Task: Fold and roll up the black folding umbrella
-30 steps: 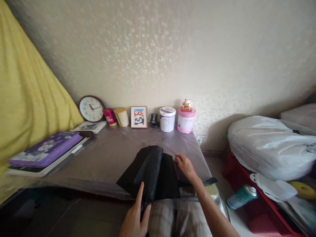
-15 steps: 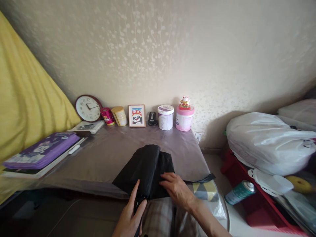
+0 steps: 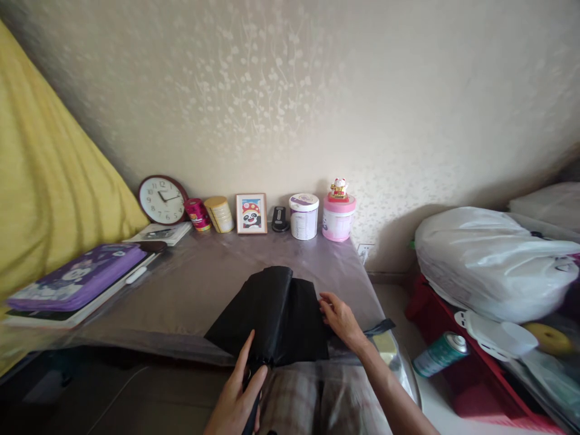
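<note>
A black folding umbrella (image 3: 265, 311), its canopy closed but loose, lies with its top over the near part of the table. My left hand (image 3: 238, 393) is wrapped around its black handle (image 3: 252, 411), with the index finger stretched along the fabric. To the right of the canopy, my right hand (image 3: 339, 317) has loosely bent fingers, their tips right at the edge of a flattened canopy panel (image 3: 306, 320). Nothing shows gripped in those fingers. A dark strap-like strip (image 3: 380, 327) lies just right of my right wrist.
Along the wall stand a clock (image 3: 163, 199), a pink can (image 3: 197, 214), a yellow-lidded canister (image 3: 220, 214), a framed panda picture (image 3: 251, 213) and two tubs (image 3: 304, 217). A purple case (image 3: 79, 276) rests left. On the right are a spray can (image 3: 440, 354) and a red bin (image 3: 480, 386).
My right hand has slid right and slightly away from me, off the panel's face to its outer edge. More of that panel now shows. My left hand keeps its hold.
</note>
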The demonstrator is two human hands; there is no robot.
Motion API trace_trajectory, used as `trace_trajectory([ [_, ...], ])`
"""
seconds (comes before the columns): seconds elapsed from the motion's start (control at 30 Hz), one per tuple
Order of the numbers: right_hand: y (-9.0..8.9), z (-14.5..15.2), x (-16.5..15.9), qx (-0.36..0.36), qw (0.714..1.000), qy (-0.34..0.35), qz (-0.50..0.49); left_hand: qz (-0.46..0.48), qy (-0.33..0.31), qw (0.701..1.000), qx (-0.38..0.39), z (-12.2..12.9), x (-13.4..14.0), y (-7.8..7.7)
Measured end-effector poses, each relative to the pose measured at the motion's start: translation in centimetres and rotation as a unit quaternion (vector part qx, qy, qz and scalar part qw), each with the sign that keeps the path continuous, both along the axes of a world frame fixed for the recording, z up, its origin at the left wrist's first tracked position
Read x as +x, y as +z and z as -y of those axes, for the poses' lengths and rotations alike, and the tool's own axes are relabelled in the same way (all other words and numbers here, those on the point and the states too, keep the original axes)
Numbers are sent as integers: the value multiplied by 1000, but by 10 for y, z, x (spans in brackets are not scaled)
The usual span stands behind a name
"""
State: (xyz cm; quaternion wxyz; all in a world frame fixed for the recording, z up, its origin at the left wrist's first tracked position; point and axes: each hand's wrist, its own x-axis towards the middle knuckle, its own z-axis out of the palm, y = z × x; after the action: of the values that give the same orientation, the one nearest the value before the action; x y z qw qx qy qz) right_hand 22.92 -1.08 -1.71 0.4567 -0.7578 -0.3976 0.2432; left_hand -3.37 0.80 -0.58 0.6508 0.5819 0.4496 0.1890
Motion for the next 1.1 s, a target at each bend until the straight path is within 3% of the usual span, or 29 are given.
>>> trace_trajectory([
  [0.13, 6, -6, -3, 0, 988, -29, -153, 5, 2, 1000, -13, 0, -1, 0],
  [0.3, 16, -13, -9, 5, 983, -6, -185, 8, 0, 1000, -14, 0, -1, 2],
  [0.5, 13, -22, -16, 26, 997, 31, -65, 12, -1, 1000, -8, 0, 0, 0],
  [0.83, -1, -23, -7, 16, 998, 26, 53, -2, 0, 1000, 4, 1, 0, 0],
  [0.97, 2, -20, -6, 2, 995, 11, 100, -37, -18, 998, 57, 3, 3, 3],
  [1.1, 14, -17, -18, 54, 967, -12, 250, -105, -27, 981, 161, 7, 6, -4],
])
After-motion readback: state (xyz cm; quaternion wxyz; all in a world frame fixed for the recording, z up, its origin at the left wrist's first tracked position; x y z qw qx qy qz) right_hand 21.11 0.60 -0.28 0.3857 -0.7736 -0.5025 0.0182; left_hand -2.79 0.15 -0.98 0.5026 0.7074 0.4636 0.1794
